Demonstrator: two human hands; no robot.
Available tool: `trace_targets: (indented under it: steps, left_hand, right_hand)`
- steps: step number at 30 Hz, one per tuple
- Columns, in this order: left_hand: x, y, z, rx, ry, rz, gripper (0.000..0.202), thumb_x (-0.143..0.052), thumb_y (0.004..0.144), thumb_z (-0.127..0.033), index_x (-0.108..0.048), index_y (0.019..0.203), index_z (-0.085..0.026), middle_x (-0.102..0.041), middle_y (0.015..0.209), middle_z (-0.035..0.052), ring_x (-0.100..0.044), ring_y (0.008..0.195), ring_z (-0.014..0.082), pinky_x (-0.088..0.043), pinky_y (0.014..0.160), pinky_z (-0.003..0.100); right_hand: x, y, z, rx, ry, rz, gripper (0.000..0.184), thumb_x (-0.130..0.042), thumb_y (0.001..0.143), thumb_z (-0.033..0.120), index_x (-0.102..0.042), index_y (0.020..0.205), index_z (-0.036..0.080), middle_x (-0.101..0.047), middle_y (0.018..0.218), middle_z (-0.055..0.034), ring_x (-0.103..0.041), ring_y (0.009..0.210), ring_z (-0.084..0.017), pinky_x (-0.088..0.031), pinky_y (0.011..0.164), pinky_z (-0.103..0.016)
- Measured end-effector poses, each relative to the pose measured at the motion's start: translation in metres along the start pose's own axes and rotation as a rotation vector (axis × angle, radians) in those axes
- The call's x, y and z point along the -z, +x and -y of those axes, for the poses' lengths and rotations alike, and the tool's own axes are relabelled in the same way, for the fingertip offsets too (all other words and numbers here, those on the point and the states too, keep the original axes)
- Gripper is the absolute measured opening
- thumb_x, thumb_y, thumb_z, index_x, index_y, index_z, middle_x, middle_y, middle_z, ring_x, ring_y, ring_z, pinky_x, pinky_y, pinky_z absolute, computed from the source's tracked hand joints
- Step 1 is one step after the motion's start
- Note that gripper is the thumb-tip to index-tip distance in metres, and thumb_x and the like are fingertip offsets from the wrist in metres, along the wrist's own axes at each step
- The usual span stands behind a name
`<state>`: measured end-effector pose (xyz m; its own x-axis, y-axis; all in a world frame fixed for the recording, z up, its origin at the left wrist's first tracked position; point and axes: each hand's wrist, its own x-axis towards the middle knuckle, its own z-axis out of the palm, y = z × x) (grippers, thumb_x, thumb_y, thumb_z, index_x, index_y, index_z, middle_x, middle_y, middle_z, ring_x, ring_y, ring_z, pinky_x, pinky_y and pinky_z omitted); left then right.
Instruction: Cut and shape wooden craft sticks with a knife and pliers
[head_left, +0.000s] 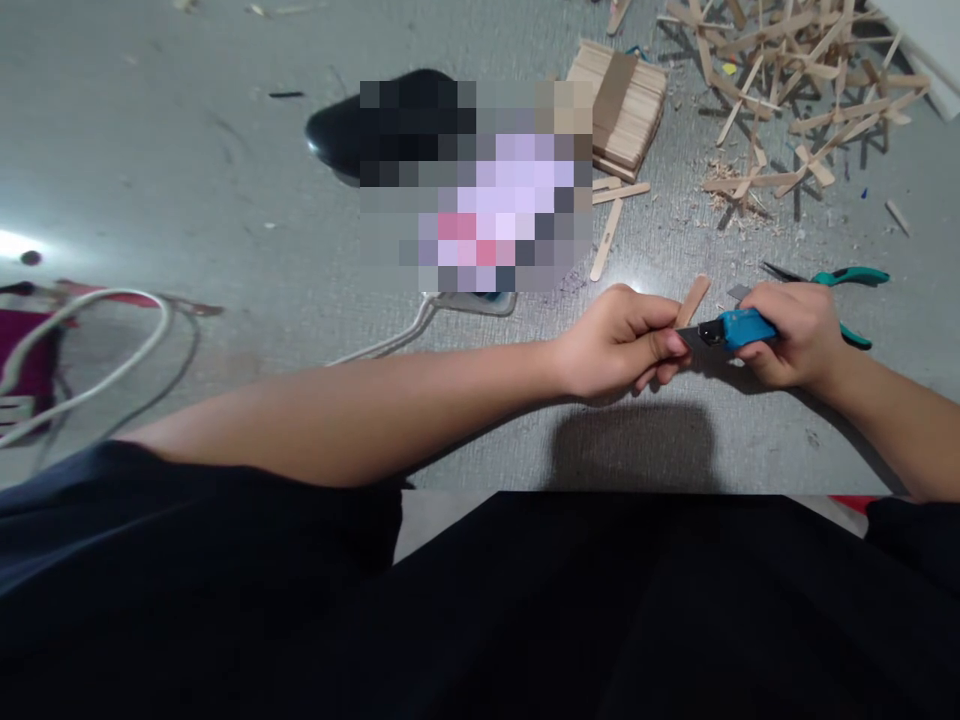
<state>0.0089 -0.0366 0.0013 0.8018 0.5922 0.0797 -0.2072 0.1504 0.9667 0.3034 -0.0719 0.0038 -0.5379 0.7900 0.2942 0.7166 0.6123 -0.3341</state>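
Observation:
Between the thumb and fingers of my left hand [626,340] is a wooden craft stick [696,293], its rounded end pointing up and away from me. My right hand [799,330] is closed around a blue utility knife [746,328]. The knife's dark blade [703,345] reaches left to my left thumb and lies against or just over the stick; the exact contact is hidden by the fingers. Just beyond my right hand lie pliers [855,277] with green handles, partly covered by it.
A banded bundle of craft sticks [626,110] lies beyond my hands, with a few loose sticks [607,240] nearby. Joined sticks [810,90] and shavings spread at the far right. A blurred-out phone-like object [510,190], a black rounded object [337,135] and a white cable [161,310] are leftward.

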Motion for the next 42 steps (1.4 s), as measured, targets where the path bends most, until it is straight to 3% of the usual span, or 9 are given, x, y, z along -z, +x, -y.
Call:
trace_targets:
  steps: [7,11,18,24,30,33,37,40,42]
  left_hand:
    - [0.0,0.001,0.002,0.064,-0.078,0.055,0.066,-0.081,0.099,-0.082,-0.07,0.084,-0.019,-0.064,0.058,-0.0012,-0.058,0.046,0.0093,-0.05,0.047,0.022]
    - [0.003,0.001,0.002,0.03,0.02,0.071,0.057,-0.08,0.106,-0.069,-0.07,0.082,-0.019,-0.066,0.06,-0.0005,-0.064,0.052,0.0102,-0.054,0.055,0.021]
    - [0.001,-0.001,-0.002,-0.03,0.207,0.077,0.036,-0.07,0.111,-0.04,-0.068,0.082,-0.019,-0.069,0.059,0.0007,-0.063,0.05,0.0102,-0.051,0.053,0.019]
    - [-0.002,-0.003,0.0,-0.095,0.357,0.042,0.032,-0.061,0.11,-0.03,-0.067,0.08,-0.02,-0.07,0.06,0.0004,-0.062,0.051,0.0088,-0.049,0.056,0.019]
    - [-0.003,-0.004,0.001,-0.168,0.459,-0.007,0.032,-0.059,0.107,-0.021,-0.066,0.076,-0.02,-0.071,0.06,-0.0003,-0.063,0.052,0.0092,-0.046,0.056,0.021]
    - [-0.003,-0.004,0.001,-0.193,0.517,-0.033,0.033,-0.06,0.107,-0.02,-0.065,0.075,-0.021,-0.07,0.06,-0.0008,-0.062,0.051,0.0092,-0.044,0.055,0.022]
    - [-0.004,-0.004,0.001,-0.172,0.577,-0.069,0.03,-0.061,0.105,-0.019,-0.064,0.074,-0.021,-0.07,0.06,-0.0009,-0.061,0.051,0.0098,-0.043,0.055,0.024]
    - [-0.004,-0.002,0.004,-0.167,0.464,-0.069,0.03,-0.063,0.109,-0.026,-0.066,0.08,-0.021,-0.07,0.06,-0.0007,-0.064,0.051,0.0108,-0.047,0.056,0.023]
    - [-0.004,-0.001,0.006,-0.124,0.293,-0.074,0.036,-0.064,0.115,-0.04,-0.067,0.085,-0.02,-0.07,0.06,-0.0002,-0.066,0.051,0.0113,-0.049,0.054,0.022]
  right_hand:
    - [0.003,0.002,0.001,0.029,-0.004,0.022,0.072,-0.034,0.114,0.086,-0.063,0.085,0.026,-0.062,0.071,-0.0024,-0.054,0.06,-0.02,-0.035,0.062,-0.039]
    - [0.002,0.003,0.002,0.069,-0.035,0.025,0.07,-0.031,0.116,0.082,-0.059,0.084,0.026,-0.059,0.069,-0.0014,-0.05,0.058,-0.019,-0.033,0.06,-0.04]
    - [0.001,0.004,0.002,0.057,-0.06,0.055,0.072,-0.024,0.113,0.088,-0.05,0.081,0.029,-0.056,0.067,-0.0022,-0.046,0.057,-0.02,-0.031,0.059,-0.042]
    - [0.002,0.003,0.002,0.039,-0.078,0.111,0.075,-0.024,0.111,0.091,-0.053,0.08,0.029,-0.06,0.069,-0.0052,-0.049,0.058,-0.022,-0.034,0.058,-0.044]
    - [-0.006,0.001,0.005,0.06,-0.138,0.007,0.077,-0.019,0.114,0.085,-0.057,0.079,0.027,-0.059,0.067,-0.0039,-0.046,0.057,-0.02,-0.032,0.059,-0.041]
    - [-0.008,0.001,0.007,0.068,-0.161,-0.022,0.077,-0.016,0.115,0.084,-0.054,0.078,0.027,-0.059,0.066,-0.0036,-0.046,0.056,-0.019,-0.032,0.058,-0.041]
    - [-0.01,0.003,0.009,0.063,-0.124,-0.061,0.073,-0.025,0.115,0.082,-0.055,0.078,0.027,-0.058,0.065,-0.0034,-0.047,0.055,-0.019,-0.031,0.057,-0.041]
    - [-0.01,0.004,0.008,0.047,-0.068,-0.09,0.07,-0.033,0.114,0.083,-0.059,0.08,0.027,-0.059,0.066,-0.003,-0.049,0.055,-0.019,-0.029,0.058,-0.041]
    - [-0.01,0.005,0.007,0.014,-0.055,-0.082,0.072,-0.034,0.113,0.085,-0.061,0.082,0.026,-0.06,0.067,-0.0033,-0.051,0.056,-0.02,-0.03,0.059,-0.041]
